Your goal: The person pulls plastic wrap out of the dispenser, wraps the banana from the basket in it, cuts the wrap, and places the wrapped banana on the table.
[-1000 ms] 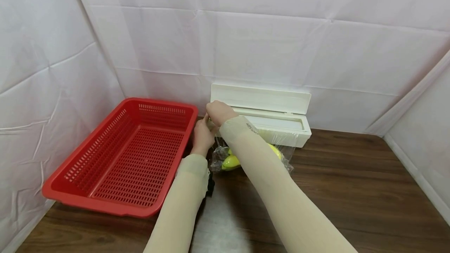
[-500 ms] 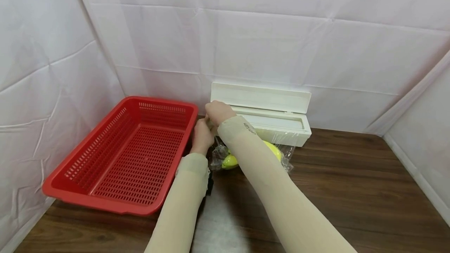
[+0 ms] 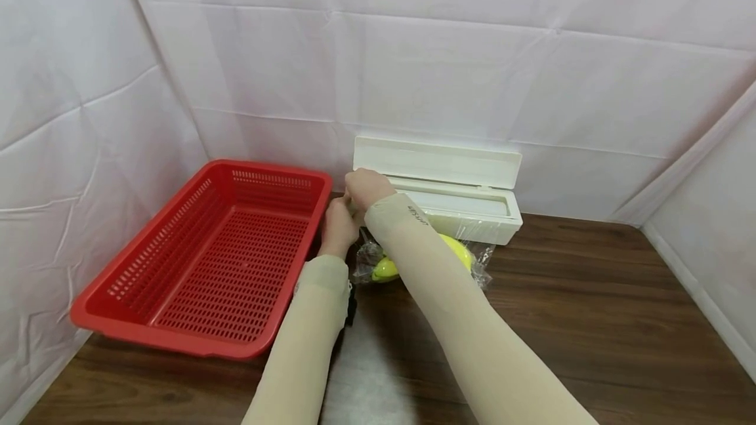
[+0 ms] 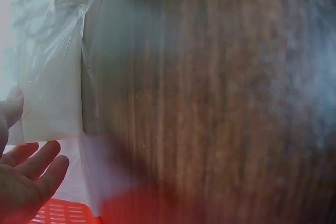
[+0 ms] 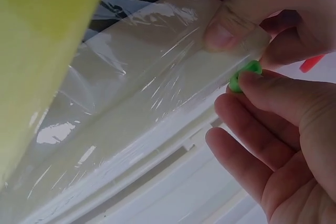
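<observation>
the right hand (image 3: pixel 369 189) pinches a small green piece (image 5: pixel 252 67) between thumb and forefinger; this pinch is closed, while the other fingers of the same hand are bent loosely and stay apart from it. so the green piece is directly at the right fingertips, by the left end of the white box (image 3: pixel 455 222), and no other finger is nearer to it. from this pinch the long axis of the white box goes away toward the person's right, and the green piece sits by the front edge, along which this axis runs. that line seems to me the relation which matters most.

the left hand (image 3: pixel 339 228) is just beside, on the person's side of the right fingers. its thumb lies on the clear film (image 5: pixel 105 103) at the front corner of the box, its fingers are bent about the end, so it seems to hold this corner; how firmly, i cannot tell.

the clear film hangs over the front edge, to the right of both hands' fingers, and around a yellow thing (image 3: pixel 385 271) lying below them. the red basket (image 3: pixel 165 341) is left of the left fingers.
</observation>
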`<state>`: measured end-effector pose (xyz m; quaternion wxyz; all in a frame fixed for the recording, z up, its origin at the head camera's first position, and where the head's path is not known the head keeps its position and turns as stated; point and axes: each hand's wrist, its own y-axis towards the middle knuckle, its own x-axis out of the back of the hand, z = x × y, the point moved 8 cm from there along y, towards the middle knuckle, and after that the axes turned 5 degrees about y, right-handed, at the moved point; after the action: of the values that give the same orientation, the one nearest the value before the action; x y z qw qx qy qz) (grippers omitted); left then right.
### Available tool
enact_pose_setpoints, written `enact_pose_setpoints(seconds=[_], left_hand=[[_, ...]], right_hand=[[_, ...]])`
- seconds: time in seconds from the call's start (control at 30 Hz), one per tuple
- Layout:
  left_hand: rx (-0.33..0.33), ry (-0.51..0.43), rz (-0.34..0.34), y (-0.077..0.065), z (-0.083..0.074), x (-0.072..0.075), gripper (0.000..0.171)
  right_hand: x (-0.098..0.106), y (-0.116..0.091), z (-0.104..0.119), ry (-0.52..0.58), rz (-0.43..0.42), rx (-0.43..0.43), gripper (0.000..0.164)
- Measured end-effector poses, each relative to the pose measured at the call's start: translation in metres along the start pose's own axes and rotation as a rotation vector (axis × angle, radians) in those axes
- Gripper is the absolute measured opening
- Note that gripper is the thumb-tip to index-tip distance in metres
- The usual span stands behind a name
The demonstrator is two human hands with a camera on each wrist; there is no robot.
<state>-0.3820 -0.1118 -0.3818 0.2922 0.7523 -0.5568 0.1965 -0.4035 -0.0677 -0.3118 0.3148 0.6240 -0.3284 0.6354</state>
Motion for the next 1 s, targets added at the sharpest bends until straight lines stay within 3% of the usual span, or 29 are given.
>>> enact_pose_setpoints(seconds=[0.33,0.5,0.7,0.87,1.0], left_hand=[[-0.032,0.025,0.034,0.001,0.000,-0.005,0.053],[-0.013,0.016,0.061,-0.002,0.004,-0.008,0.061],[0.004,0.067,0.034,-0.007,0.005,-0.005,0.061],[0.018,0.182,0.004,-0.007,-0.001,0.001,0.050],[0.060,0.257,0.017,-0.004,-0.003,0.005,0.042]], right_hand=[[-0.001,-0.006,-0.004,-0.013,0.012,-0.031,0.016],[-0.006,-0.008,-0.003,-0.008,0.037,-0.041,0.020],[-0.012,-0.007,-0.003,-0.011,0.031,-0.042,0.023],[-0.010,-0.005,-0.001,0.013,0.007,-0.045,0.017],[-0.008,-0.001,0.002,0.037,-0.001,-0.040,0.018]])
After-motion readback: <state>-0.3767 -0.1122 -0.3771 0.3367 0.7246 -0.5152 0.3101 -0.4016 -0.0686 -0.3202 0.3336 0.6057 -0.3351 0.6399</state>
